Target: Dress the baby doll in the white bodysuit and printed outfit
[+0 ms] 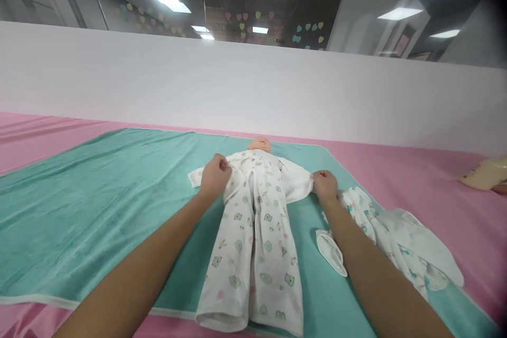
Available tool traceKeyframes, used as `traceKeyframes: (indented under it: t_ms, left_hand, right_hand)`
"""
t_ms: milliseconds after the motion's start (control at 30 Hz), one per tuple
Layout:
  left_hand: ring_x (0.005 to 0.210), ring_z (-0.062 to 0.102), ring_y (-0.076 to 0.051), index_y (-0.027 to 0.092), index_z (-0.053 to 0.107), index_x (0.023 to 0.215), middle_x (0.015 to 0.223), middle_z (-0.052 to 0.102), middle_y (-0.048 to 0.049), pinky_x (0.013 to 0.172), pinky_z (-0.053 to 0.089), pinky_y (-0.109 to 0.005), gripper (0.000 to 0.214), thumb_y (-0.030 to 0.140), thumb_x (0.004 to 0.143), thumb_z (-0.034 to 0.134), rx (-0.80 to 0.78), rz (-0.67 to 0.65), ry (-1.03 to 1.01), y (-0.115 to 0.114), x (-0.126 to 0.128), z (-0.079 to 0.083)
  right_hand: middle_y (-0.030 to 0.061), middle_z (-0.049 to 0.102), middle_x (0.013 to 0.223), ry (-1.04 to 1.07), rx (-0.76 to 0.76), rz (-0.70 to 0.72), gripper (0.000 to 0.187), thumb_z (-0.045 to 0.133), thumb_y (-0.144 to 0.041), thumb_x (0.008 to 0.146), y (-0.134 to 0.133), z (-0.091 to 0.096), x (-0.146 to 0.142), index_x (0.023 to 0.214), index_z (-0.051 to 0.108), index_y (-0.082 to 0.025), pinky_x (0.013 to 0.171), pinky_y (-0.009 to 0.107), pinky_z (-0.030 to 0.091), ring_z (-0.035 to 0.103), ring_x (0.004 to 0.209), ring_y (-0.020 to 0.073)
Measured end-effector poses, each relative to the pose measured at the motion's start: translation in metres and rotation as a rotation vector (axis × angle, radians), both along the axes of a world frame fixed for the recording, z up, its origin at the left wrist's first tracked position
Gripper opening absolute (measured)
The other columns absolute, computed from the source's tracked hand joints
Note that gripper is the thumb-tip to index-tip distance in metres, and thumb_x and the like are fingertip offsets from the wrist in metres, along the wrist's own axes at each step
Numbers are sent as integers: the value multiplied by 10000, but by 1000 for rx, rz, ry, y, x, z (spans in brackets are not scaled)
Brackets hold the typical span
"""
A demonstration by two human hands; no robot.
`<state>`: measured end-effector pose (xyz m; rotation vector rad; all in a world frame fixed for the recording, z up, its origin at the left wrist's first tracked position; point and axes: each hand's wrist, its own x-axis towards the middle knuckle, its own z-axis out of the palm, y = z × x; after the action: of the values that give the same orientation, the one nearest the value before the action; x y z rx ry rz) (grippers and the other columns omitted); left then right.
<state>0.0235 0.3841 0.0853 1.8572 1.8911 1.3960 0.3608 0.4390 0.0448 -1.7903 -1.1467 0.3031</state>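
A baby doll (259, 143) lies on its back, its head at the far end, covered by a white baby romper (266, 232) printed with green bears. The romper's legs stretch toward me. My left hand (216, 173) is closed on the romper's fabric near the chest, beside the left sleeve (195, 177). Out to the right, my right hand (325, 185) pinches the end of the white right sleeve (298, 180). Whether the doll's arms are inside the sleeves is hidden.
A teal blanket (99, 211) with a pale edge lies over a pink sheet (396, 174). Crumpled white printed baby clothes (407, 243) lie at the right, with a small white cloth piece (331, 252) near my forearm. A white wall panel (237, 90) stands behind; a pale plastic object (485, 173) sits far right.
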Motion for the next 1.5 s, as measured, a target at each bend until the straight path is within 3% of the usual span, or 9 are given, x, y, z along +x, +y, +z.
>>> traceKeyframes:
  t_ms: [267, 433, 567, 733, 867, 1000, 1100, 1267, 1500]
  left_hand:
    - [694, 511, -181, 192, 474, 776, 733, 553, -27, 617, 383, -284, 129, 107, 679, 484, -81, 377, 53, 30, -85, -30]
    - [1014, 520, -225, 177, 528, 1010, 1082, 559, -104, 858, 430, -348, 229, 189, 811, 415, 42, 245, 279, 28, -61, -32]
    - [1290, 339, -264, 255, 527, 1183, 1366, 444, -71, 1079, 241, -486, 358, 328, 837, 468, 69, 19, 537, 23, -22, -37]
    - [1372, 196, -298, 313, 425, 1330, 1489, 281, -65, 1049, 139, -642, 457, 341, 876, 385, -53, 33, 693, 24, -15, -50]
    - [1361, 232, -271, 270, 365, 1381, 1479, 297, -92, 1069, 180, -590, 506, 373, 886, 347, -133, 116, 639, 31, -25, -53]
    - [1347, 251, -282, 249, 337, 1400, 1462, 324, -104, 1070, 170, -599, 548, 375, 868, 370, -152, 159, 594, 36, -27, -54]
    - [1331, 271, -291, 246, 336, 1401, 1438, 359, -109, 1057, 199, -602, 563, 372, 854, 387, -159, 190, 553, 36, -26, -54]
    - [1309, 297, -293, 249, 339, 1398, 1416, 387, -103, 1057, 209, -597, 574, 359, 839, 406, -156, 202, 543, 35, -26, -52]
    - [1329, 270, -294, 250, 306, 1414, 1430, 367, -101, 1075, 183, -584, 585, 354, 845, 392, -196, 172, 533, 32, -26, -50]
  right_hand:
    - [89, 600, 782, -139, -51, 18, 158, 489, -263, 659, -3, -3, -2, 755, 588, -187, 657, 364, 391, 507, 662, 216]
    - [98, 549, 1121, -228, 164, 219, 301, 462, -293, 750, -17, 8, -34, 1000, 588, -181, 888, 347, 413, 533, 1000, 213]
    - [44, 543, 1223, -214, 281, 603, 351, 444, -362, 839, -35, 29, -95, 1144, 547, -223, 981, 321, 393, 500, 1129, 174]
    - [102, 446, 1367, -673, 73, 870, 421, 439, -243, 822, -25, 60, -172, 1222, 528, -146, 1089, 414, 246, 348, 1289, 255]
    - [87, 602, 1196, -753, -129, 1070, 429, 488, -123, 693, 14, 84, -200, 1096, 627, -169, 997, 413, 369, 506, 1157, 284]
    - [-52, 525, 1316, -548, -397, 1484, 636, 516, -104, 646, 43, 110, -196, 1250, 544, -301, 1006, 286, 389, 443, 1257, 193]
    - [-25, 449, 1388, -183, -512, 1755, 624, 517, -180, 741, 48, 122, -183, 1351, 433, -281, 1036, 297, 360, 356, 1322, 172]
    - [61, 492, 1349, -481, -305, 1358, 478, 316, -359, 930, 54, 108, -191, 1370, 402, -194, 924, 251, 441, 499, 1203, 160]
    - [124, 655, 1077, -909, -314, 1071, 375, 646, -197, 650, 69, 74, -249, 1023, 664, -164, 766, 337, 469, 609, 967, 302]
